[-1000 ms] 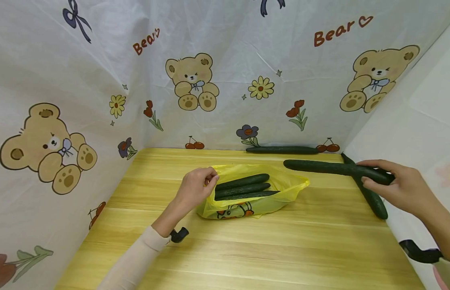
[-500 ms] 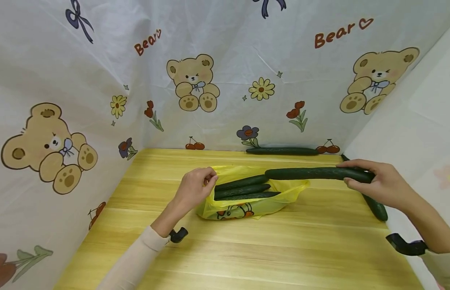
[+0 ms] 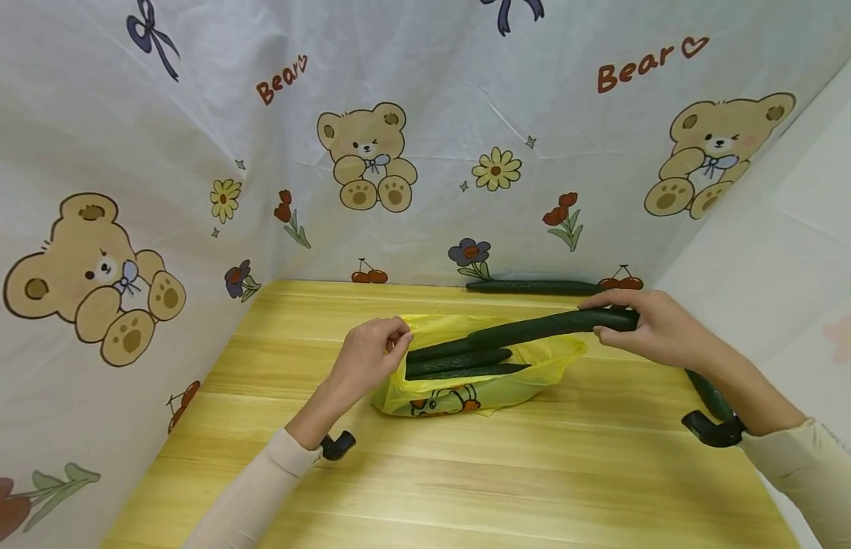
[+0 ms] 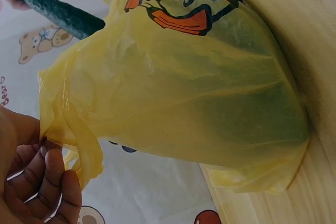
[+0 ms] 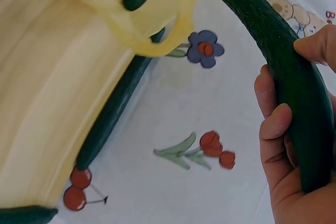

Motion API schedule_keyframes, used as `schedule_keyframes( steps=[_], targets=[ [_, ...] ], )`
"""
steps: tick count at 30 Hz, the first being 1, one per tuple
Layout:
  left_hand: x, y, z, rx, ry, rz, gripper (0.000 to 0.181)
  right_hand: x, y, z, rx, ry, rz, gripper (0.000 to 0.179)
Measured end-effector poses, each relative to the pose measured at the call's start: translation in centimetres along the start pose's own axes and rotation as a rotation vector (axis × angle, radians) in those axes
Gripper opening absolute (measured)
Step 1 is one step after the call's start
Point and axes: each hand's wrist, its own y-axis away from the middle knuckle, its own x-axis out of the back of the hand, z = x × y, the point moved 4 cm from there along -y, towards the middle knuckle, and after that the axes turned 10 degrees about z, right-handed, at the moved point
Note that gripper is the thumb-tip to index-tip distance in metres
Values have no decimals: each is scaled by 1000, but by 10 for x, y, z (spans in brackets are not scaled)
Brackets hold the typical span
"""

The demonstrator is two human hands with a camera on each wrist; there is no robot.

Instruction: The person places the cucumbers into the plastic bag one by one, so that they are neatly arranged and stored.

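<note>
A yellow plastic bag (image 3: 535, 374) lies on the wooden table, its mouth spread wide, with several cucumbers (image 3: 467, 360) inside. My left hand (image 3: 368, 352) pinches the bag's left rim between thumb and fingers; the left wrist view shows the gathered film (image 4: 79, 145) at the fingertips. In my right hand (image 3: 662, 324) is a long dark green cucumber (image 3: 549, 326), gripped near its right end. Its free end points left and slightly down over the bag's opening. Whether that end touches the cucumbers below, I cannot tell. The right wrist view shows fingers and thumb around the cucumber (image 5: 299, 93).
One cucumber (image 3: 535, 287) lies along the table's back edge against the printed cloth wall (image 3: 425, 229). Another cucumber (image 3: 709, 395) lies at the table's right edge, mostly hidden behind my right arm. Bare wooden table (image 3: 467, 473) stretches in front of the bag.
My right hand has carried the cucumber leftward from the table's right side until its far end is over the bag, now tilted down. The left hand has kept its pinch in place.
</note>
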Motion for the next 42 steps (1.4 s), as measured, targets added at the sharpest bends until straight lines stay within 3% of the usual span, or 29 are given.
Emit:
schedule_keyframes(
  steps=[5, 26, 42],
  targets=[
    [0, 0, -1, 5, -1, -3, 12, -15, -17, -9, 3, -1, -36, 36],
    [4, -1, -4, -2, 1, -16, 13, -87, -56, -25, -28, -148, -203, 37],
    [4, -7, -4, -27, -8, -5, 14, -136, -75, -47, 25, -207, -192, 37]
  ],
)
